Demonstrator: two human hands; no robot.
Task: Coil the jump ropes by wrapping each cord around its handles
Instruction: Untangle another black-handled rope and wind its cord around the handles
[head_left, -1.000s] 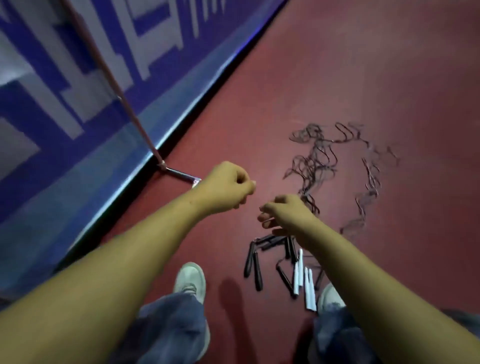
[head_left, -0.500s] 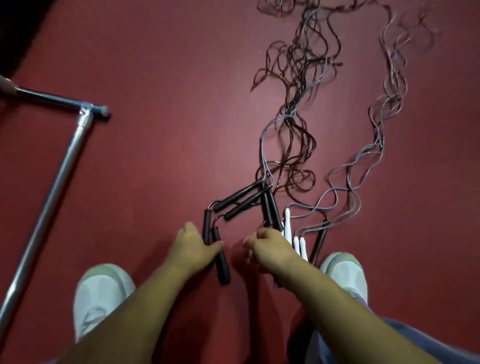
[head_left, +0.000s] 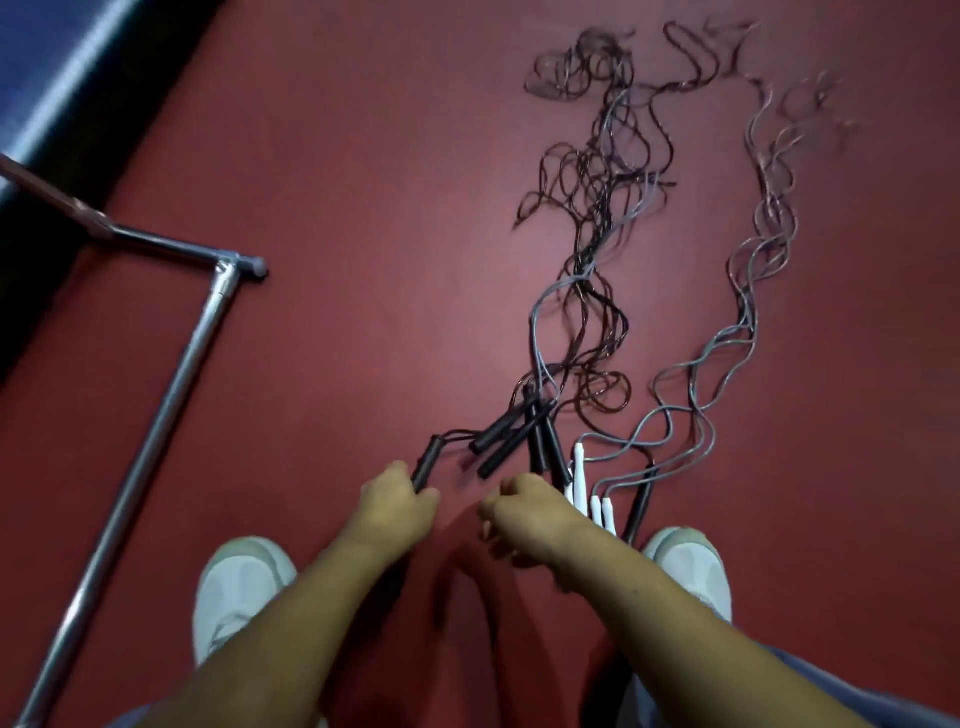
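Several jump ropes lie on the red floor (head_left: 363, 260). Their black handles (head_left: 509, 441) and white handles (head_left: 579, 473) are bunched just ahead of my hands, and one more black handle (head_left: 639, 506) lies at the right. A tangle of dark cords (head_left: 597, 208) and wavy grey cords (head_left: 748, 312) trail away from me. My left hand (head_left: 400, 504) grips the lower end of the leftmost black handle (head_left: 427, 462). My right hand (head_left: 524, 506) is curled over the near ends of the middle black handles; its fingers hide whether it holds one.
A metal pipe frame (head_left: 171, 405) with a corner joint (head_left: 234, 265) lies on the floor at the left. A blue mat (head_left: 52, 78) borders the far left. My white shoes (head_left: 239, 587) (head_left: 696, 566) stand on either side of my arms.
My view dropped from the wall to the floor as I bent down. Both hands came down to the handles, and my left hand has closed round the leftmost black handle.
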